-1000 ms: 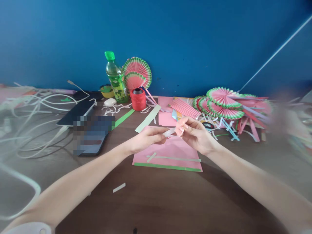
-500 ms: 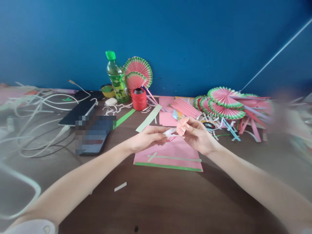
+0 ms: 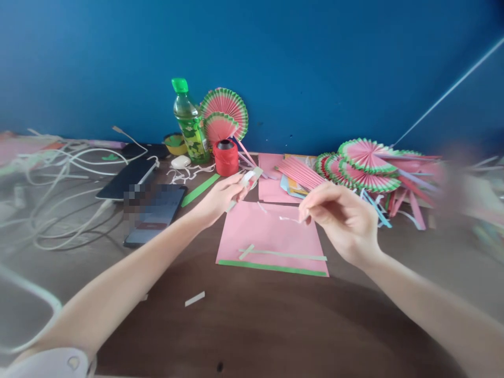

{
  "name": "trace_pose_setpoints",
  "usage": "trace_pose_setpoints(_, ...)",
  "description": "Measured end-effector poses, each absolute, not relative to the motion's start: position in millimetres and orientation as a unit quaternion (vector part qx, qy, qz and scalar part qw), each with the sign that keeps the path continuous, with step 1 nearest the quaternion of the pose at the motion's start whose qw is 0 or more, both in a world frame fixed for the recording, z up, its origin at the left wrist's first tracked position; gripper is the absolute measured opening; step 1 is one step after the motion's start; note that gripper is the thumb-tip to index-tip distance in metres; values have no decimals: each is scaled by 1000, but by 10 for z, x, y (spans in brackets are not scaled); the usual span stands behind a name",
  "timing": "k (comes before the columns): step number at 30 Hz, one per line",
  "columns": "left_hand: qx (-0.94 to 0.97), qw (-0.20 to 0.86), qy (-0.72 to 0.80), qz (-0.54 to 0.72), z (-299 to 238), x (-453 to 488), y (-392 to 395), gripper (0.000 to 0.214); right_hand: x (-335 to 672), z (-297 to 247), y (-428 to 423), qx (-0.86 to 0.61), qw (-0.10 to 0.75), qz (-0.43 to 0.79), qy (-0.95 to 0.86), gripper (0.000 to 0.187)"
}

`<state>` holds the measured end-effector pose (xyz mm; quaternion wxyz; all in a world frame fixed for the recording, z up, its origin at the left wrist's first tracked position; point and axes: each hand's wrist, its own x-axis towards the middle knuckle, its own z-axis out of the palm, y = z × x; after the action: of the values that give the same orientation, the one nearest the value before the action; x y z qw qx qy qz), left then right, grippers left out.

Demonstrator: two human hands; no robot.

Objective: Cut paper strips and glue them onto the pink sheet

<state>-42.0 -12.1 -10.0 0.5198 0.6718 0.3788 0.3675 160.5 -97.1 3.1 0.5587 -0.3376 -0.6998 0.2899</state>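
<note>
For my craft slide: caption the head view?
Right hand pinching a thin white strip over pink paper, left hand gripping a small white item.

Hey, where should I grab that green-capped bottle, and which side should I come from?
I'd grip the bottle by its tapering shoulder, just below the green cap, reaching in from your left and above. It stands cap up and narrows there, so a grasp should close easily; paper fans crowd its right side and the red spool sits near its base.
</note>
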Motion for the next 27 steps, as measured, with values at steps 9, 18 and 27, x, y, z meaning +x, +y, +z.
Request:
trace_pose_setpoints(9,899,186,397,-2,16,-519,-240,9,1582,-121,-826,-377,513,435,-636,18)
trace_pose_setpoints(18,889,276,361,-60,75,-453,-432,9,1572,-199,-779,-388,505,487,-598,30)
trace_pose_setpoints(27,866,307,376,-123,36,-316,-431,7,1576,-238,-781,-391,493,499,-596,25)
